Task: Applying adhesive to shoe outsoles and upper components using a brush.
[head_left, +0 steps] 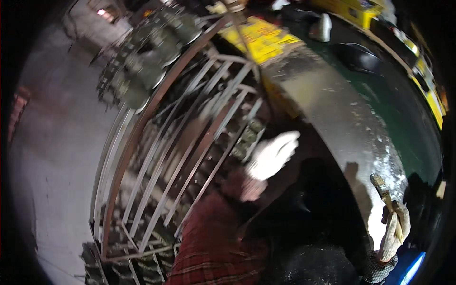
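Note:
My left hand (273, 156), in a white glove and a red plaid sleeve, is stretched out beside a metal rack (139, 128). Its fingers point up and to the right, and nothing shows in them; motion blurs it slightly. At the lower right, my right hand (399, 230), also in a white glove, is closed round the pale handle of a paintbrush (380, 184). The bristles point up and to the left, over the worn grey bench top (318, 88). Whether the brush touches the bench, I cannot tell.
Slanted bars cross the rack, with dark parts behind them. Dark rounded pieces (130, 92) line its upper left side. A yellow printed sheet (261, 40) lies at the bench's far end. Beyond are a black bowl-like thing (356, 57), a white container (324, 27) and a yellow box (356, 12).

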A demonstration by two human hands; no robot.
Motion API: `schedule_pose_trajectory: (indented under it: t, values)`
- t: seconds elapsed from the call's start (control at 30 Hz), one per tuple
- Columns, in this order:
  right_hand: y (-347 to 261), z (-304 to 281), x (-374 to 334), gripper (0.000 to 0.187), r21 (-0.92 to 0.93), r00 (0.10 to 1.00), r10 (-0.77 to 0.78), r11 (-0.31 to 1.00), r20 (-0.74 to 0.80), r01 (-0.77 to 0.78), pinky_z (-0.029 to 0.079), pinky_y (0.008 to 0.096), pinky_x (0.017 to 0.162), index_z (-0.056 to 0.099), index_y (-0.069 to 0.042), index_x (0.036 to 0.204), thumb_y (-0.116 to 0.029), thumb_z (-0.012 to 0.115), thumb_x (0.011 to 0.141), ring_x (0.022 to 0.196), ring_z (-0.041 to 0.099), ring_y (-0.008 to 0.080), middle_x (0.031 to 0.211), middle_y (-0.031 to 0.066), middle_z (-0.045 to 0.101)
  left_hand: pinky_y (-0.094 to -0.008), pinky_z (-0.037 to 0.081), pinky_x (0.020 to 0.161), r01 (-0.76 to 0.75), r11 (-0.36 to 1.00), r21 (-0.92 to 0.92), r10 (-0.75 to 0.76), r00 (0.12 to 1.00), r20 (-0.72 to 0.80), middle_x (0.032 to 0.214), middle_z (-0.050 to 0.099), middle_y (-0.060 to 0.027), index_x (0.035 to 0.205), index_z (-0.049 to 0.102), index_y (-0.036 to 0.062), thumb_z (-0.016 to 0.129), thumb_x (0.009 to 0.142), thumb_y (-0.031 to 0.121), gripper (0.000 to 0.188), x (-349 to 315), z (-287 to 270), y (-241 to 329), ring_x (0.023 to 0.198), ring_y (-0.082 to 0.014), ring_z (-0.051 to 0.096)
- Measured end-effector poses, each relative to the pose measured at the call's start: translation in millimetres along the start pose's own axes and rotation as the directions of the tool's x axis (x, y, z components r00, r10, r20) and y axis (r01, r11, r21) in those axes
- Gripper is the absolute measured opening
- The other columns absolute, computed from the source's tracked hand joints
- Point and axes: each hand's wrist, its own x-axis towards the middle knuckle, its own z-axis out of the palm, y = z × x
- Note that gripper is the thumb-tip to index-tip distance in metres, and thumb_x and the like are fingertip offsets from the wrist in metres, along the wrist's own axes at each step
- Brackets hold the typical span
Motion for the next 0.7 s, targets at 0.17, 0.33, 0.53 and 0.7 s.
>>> schedule_pose_trajectory:
  t: [0.17,0.33,0.53,0.7]
  values:
    - [-37.9,49.7,-19.1,0.025,-0.103,0.977,-0.15,0.981,0.152,0.167,0.041,0.0225,0.062,0.061,0.004,0.117,-0.015,0.058,0.099,0.069,0.052,0.0089,0.09,0.0043,0.061,-0.0441,0.049,0.089,0.811,-0.028,0.584,-0.209,0.567,-0.797,0.112,0.064,-0.0146,0.106,0.069,0.01,0.067,0.084,0.031,0.03,-289.6,-191.3,-12.3,0.113,-0.0361,0.058]
    - [-107.0,107.3,-46.4,0.035,-0.322,0.919,-0.28,0.874,0.279,0.364,0.044,0.0265,0.068,0.062,0.003,0.107,-0.03,0.06,0.097,0.075,0.054,0.0106,0.085,0.0033,0.062,-0.0476,0.048,0.094,0.828,0.524,-0.202,-0.26,-0.07,-0.963,0.109,0.066,-0.0205,0.131,0.059,0.0036,0.059,0.086,0.055,0.068,-506.2,-269.0,-29.8,0.108,-0.0361,0.06]
    - [-144.6,117.2,-76.7,0.032,-0.506,0.853,-0.474,0.692,0.218,0.515,0.052,0.0315,0.071,0.071,-0.002,0.093,-0.033,0.07,0.089,0.074,0.066,0.0199,0.083,0.011,0.07,-0.048,0.048,0.095,0.458,0.751,-0.475,-0.534,-0.003,-0.846,0.11,0.066,-0.0193,0.129,0.06,0.005,0.058,0.087,0.054,0.065,-535.1,-289.6,-72.5,0.108,-0.0352,0.06]
    - [-142.4,95.9,-83.4,0.022,-0.392,0.844,-0.49,0.748,0.217,0.535,0.052,0.0307,0.068,0.073,-0.008,0.095,-0.028,0.073,0.086,0.074,0.067,0.0194,0.081,0.0081,0.071,-0.0484,0.047,0.097,0.112,0.697,-0.708,-0.546,0.722,-0.424,0.11,0.065,-0.0182,0.128,0.061,0.0062,0.058,0.087,0.053,0.063,-469.2,-306.3,-143.9,0.108,-0.0345,0.059]
